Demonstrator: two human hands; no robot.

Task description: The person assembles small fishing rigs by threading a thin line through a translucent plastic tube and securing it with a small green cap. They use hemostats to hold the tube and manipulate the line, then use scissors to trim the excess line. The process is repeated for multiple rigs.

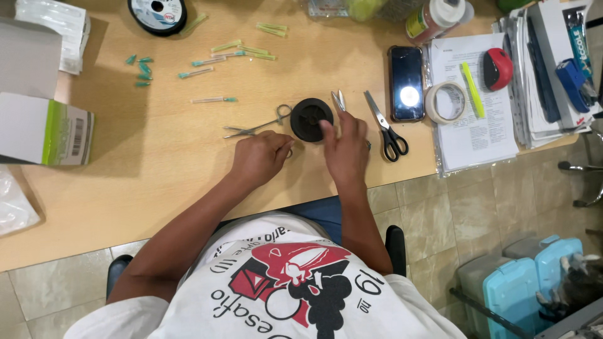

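Keep the right hand (345, 145) pressing flat with spread fingers on the round black plastic spool (311, 118), while the left hand (260, 157), at its 8 o'clock, grips the thin metal forceps (254, 129) steady.

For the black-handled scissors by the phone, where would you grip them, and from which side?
Grip the black-handled scissors at the finger loops, coming in from the table's near edge. They lie flat, loops toward the person and closed blades pointing away toward the phone. The right hand is just beside the loops, touching the black spool.
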